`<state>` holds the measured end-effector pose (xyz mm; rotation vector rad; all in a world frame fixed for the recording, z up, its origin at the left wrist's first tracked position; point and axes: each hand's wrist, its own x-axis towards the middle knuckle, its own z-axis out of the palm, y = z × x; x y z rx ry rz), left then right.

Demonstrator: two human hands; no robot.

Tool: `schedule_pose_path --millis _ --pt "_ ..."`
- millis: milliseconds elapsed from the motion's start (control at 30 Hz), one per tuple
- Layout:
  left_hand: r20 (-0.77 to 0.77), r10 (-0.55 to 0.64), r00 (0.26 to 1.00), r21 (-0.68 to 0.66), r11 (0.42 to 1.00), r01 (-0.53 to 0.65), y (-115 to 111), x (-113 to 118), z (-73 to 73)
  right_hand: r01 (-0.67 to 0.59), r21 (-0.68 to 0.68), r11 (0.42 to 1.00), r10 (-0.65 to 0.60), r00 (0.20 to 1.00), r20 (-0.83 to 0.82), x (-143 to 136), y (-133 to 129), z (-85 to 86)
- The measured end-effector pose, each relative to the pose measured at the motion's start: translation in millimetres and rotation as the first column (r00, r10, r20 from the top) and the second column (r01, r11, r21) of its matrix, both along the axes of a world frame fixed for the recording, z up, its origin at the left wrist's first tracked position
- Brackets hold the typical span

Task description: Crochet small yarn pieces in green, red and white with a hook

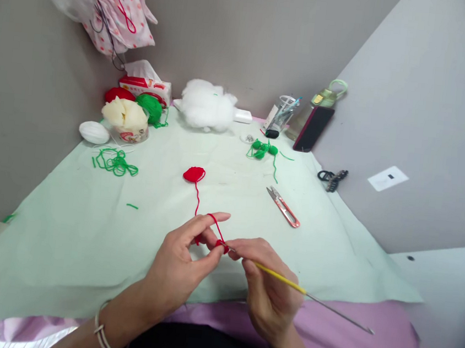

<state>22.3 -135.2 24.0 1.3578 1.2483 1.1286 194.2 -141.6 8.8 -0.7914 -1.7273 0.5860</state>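
Observation:
My left hand pinches a small piece of red crochet work between thumb and fingers. Its raised index finger carries a strand of red yarn, which runs back to a small red yarn ball on the cloth. My right hand grips a crochet hook with a yellow handle and metal ends. The hook's working tip meets the red piece, and its other end points down to the right. How the tip sits in the stitches is too small to tell.
Thread snips lie right of the hands on the pale green cloth. Green crocheted pieces and tangled green yarn lie farther back. Along the wall stand white stuffing, a tissue box, a bottle and a phone.

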Motion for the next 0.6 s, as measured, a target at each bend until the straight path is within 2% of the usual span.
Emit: schedule_pose_path --millis 100,167,267,367,433,467,533,600 --pt "-0.042 0.017 0.999 0.066 0.998 -0.014 -1.2 1.0 -4.2 0.026 0.115 0.993 -0.041 0.990 0.133 -0.7 -1.4 -2.1" --pt "-0.002 0.025 1.000 0.054 0.998 -0.025 -2.5 2.9 -5.3 0.054 0.202 0.978 -0.096 0.974 0.204 -0.5 -2.3 -7.3" --pt "0.242 0.025 0.970 -0.109 0.994 0.001 -5.0 6.8 -2.6 0.131 0.316 0.940 -0.223 0.934 0.278 1.0 -3.7 -17.6" --pt "0.576 0.029 0.817 -0.309 0.933 0.185 -5.3 8.1 1.7 0.145 0.392 0.908 -0.282 0.905 0.318 2.0 -5.1 -22.4" --pt "0.702 0.069 0.709 -0.380 0.878 0.290 -3.6 6.1 3.6 0.163 0.344 0.925 -0.251 0.941 0.227 0.8 -5.7 -19.6" --pt "0.726 0.091 0.682 -0.392 0.869 0.301 -2.4 4.5 4.1 0.171 0.279 0.945 -0.219 0.964 0.151 -0.3 -6.0 -16.7" --pt "0.715 0.124 0.688 -0.382 0.893 0.237 -0.8 1.6 4.6 0.170 0.101 0.980 -0.168 0.985 -0.035 -3.4 -5.9 -9.2" --pt "0.665 0.128 0.736 -0.330 0.934 0.136 -1.2 0.5 4.3 0.118 -0.071 0.991 -0.131 0.967 -0.221 -6.9 -4.6 -2.5"
